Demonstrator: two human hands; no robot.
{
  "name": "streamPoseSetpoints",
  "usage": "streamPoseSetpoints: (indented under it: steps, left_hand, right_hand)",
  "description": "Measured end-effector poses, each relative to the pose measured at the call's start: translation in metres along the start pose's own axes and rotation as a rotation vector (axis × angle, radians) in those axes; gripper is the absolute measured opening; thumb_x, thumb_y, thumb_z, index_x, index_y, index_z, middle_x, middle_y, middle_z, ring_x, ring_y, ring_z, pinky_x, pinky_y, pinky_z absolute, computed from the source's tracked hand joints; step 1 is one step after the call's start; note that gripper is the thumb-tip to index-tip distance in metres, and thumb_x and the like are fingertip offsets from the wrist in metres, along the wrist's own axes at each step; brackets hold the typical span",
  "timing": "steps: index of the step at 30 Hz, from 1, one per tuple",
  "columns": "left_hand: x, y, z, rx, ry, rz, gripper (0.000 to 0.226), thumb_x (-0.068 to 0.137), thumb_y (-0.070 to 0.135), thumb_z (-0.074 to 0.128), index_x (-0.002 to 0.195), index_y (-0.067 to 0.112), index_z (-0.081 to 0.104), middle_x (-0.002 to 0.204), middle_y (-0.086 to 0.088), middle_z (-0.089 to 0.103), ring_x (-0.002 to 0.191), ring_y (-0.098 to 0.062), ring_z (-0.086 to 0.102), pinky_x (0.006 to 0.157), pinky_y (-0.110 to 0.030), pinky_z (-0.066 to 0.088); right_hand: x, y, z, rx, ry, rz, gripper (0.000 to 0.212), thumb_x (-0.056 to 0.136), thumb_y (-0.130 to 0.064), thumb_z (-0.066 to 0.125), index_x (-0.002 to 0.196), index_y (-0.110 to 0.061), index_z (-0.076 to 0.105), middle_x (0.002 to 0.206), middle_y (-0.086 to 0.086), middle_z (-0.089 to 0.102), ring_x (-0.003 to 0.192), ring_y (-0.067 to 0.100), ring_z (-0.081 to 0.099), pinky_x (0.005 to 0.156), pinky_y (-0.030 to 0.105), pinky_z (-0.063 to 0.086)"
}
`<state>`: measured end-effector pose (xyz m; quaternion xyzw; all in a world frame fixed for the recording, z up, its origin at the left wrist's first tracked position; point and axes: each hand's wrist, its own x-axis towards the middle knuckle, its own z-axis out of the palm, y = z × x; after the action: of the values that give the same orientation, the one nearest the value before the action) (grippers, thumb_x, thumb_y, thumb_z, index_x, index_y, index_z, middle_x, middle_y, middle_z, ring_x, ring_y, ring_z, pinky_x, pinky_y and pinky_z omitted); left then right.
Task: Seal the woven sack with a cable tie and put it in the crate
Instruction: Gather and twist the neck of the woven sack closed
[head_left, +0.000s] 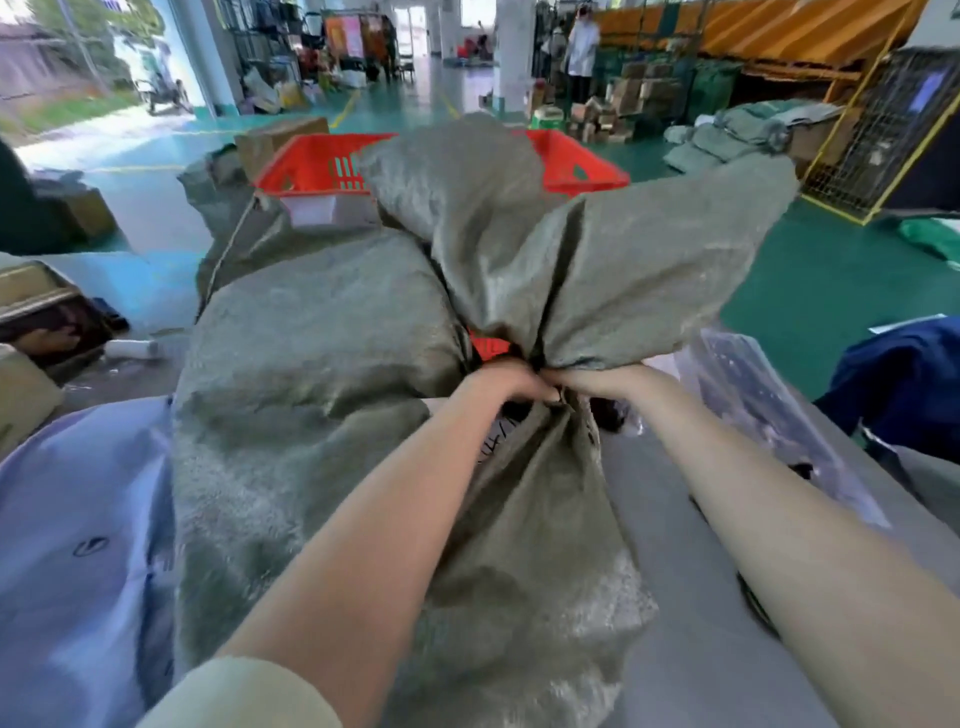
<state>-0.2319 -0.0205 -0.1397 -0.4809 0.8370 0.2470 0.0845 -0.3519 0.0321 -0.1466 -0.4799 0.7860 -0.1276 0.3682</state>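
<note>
A grey-green woven sack (524, 561) stands in front of me, its mouth gathered into a tight neck with the loose top flaring upward. My left hand (511, 382) and my right hand (605, 379) meet at that neck, both closed around the bunched fabric. No cable tie can be made out; the spot under my fingers is hidden. A red plastic crate (311, 166) stands beyond the sacks, partly covered by the flared sack top. A small red piece (488, 345) shows just behind the neck.
Another filled woven sack (311, 353) lies to the left, touching mine. Pale blue plastic bags (78, 545) lie at lower left, a clear bag (753, 405) at right. Cardboard boxes (280, 137), stacked sacks (737, 130) and a yellow wire cage (878, 135) stand on the green floor.
</note>
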Motion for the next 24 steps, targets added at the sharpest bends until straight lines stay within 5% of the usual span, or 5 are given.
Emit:
streamPoseSetpoints:
  steps: [4, 8, 12, 17, 24]
  left_hand:
    - [0.006, -0.005, 0.018, -0.004, -0.021, -0.022, 0.048, 0.081, 0.035, 0.063, 0.12, 0.009, 0.06, 0.122, -0.012, 0.062, 0.103, -0.024, 0.06, 0.086, -0.029, 0.045]
    - [0.018, -0.027, 0.007, 0.032, -0.245, -0.132, 0.038, 0.079, 0.032, 0.057, 0.112, 0.012, 0.059, 0.126, -0.013, 0.061, 0.104, -0.025, 0.059, 0.099, -0.032, 0.046]
    - [0.001, -0.016, -0.004, 0.344, -0.34, -0.179, 0.042, 0.093, 0.034, 0.041, 0.126, 0.01, 0.049, 0.133, -0.009, 0.053, 0.122, -0.027, 0.049, 0.109, -0.036, 0.033]
    - [-0.01, 0.028, 0.016, 0.823, -0.165, -0.235, 0.056, 0.092, 0.039, 0.039, 0.141, 0.014, 0.036, 0.145, -0.01, 0.041, 0.138, -0.036, 0.031, 0.112, -0.061, 0.017]
    - [-0.003, 0.073, 0.019, 0.837, 0.091, -0.219, 0.098, 0.076, 0.06, 0.056, 0.149, 0.009, 0.015, 0.156, -0.026, 0.005, 0.143, -0.046, 0.011, 0.109, -0.071, 0.004]
  right_hand:
    - [-0.022, 0.025, 0.004, 0.22, -0.071, -0.021, 0.04, 0.086, -0.054, 0.054, 0.118, -0.031, 0.049, 0.109, -0.013, 0.054, 0.114, 0.011, 0.041, 0.081, 0.016, 0.04]
    - [-0.034, 0.048, 0.003, 0.637, -0.074, 0.052, 0.032, 0.088, -0.049, 0.049, 0.115, -0.032, 0.054, 0.13, 0.0, 0.05, 0.123, 0.021, 0.047, 0.109, 0.052, 0.029]
    - [-0.024, 0.051, 0.018, 1.025, 0.198, 0.034, 0.03, 0.089, -0.042, 0.055, 0.111, -0.021, 0.053, 0.108, 0.001, 0.059, 0.09, 0.022, 0.063, 0.069, 0.034, 0.05]
    - [0.008, 0.067, 0.029, 0.858, 0.406, 0.095, 0.027, 0.084, -0.016, 0.065, 0.104, -0.012, 0.047, 0.106, 0.016, 0.058, 0.073, 0.028, 0.061, 0.043, 0.024, 0.049]
    - [0.028, 0.109, 0.009, 0.464, 0.584, 0.151, 0.035, 0.08, -0.012, 0.057, 0.112, 0.002, 0.056, 0.117, 0.027, 0.062, 0.11, 0.041, 0.058, 0.095, 0.048, 0.049]
